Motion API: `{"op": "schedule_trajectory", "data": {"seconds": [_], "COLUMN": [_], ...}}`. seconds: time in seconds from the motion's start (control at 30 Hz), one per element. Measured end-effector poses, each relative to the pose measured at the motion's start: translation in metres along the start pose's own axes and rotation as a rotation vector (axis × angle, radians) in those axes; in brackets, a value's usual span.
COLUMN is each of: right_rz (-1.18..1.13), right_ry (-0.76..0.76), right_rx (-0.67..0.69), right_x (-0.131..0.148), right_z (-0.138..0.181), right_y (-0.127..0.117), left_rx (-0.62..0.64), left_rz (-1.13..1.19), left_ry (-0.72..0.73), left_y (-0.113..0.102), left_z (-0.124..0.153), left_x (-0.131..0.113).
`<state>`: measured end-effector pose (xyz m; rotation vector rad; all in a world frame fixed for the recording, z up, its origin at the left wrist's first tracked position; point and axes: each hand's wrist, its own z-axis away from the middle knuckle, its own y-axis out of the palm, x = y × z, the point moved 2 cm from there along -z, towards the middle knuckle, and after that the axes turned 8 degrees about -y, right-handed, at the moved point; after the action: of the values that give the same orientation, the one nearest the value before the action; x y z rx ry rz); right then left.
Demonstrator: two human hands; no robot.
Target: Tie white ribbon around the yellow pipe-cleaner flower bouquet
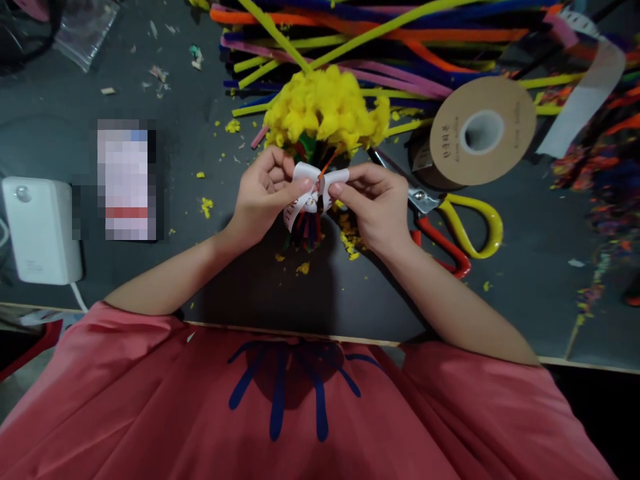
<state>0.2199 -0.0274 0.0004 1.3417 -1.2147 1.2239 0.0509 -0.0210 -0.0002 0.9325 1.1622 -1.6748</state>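
A bouquet of fluffy yellow flowers (pixel 320 103) lies on the dark table, its bundled stems (pixel 307 232) pointing toward me. Around the stems sits a white ribbon (pixel 306 172) looped into a bow, with printed marks on one tail. My left hand (pixel 263 190) pinches the bow's left loop between thumb and fingers. On the other side, my right hand (pixel 377 200) pinches the right loop. A thin orange strip shows just above the bow's middle. My fingers partly cover the stems and ribbon.
Behind the bouquet lie several coloured pipe cleaners (pixel 380 33). To the right are a ribbon roll (pixel 450 147) and scissors with red and yellow handles (pixel 493 237). Colourful fuzz scraps (pixel 610 180) lie far right. A blurred-out rectangular thing (pixel 127 180) and a white device (pixel 40 230) with a cable are left.
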Motion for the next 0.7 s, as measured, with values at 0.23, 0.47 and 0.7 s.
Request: {"op": "schedule_trajectory", "data": {"seconds": [0.23,0.47,0.7], "right_rz": [0.029,-0.040,-0.007], "right_ry": [-0.151,-0.133,-0.089], "right_rx": [-0.012,0.017,-0.001], "right_x": [-0.003,-0.002,-0.005], "right_z": [-0.003,-0.005,-0.005], "right_y": [-0.004,-0.003,-0.001], "left_rx": [0.068,0.110,0.171], "left_rz": [0.110,0.189,0.159], "left_ry": [0.040,0.168,0.191], "left_y": [-0.002,0.002,0.000], "left_z": [-0.001,-0.013,-0.013], "left_x": [-0.001,0.016,0.016]}}
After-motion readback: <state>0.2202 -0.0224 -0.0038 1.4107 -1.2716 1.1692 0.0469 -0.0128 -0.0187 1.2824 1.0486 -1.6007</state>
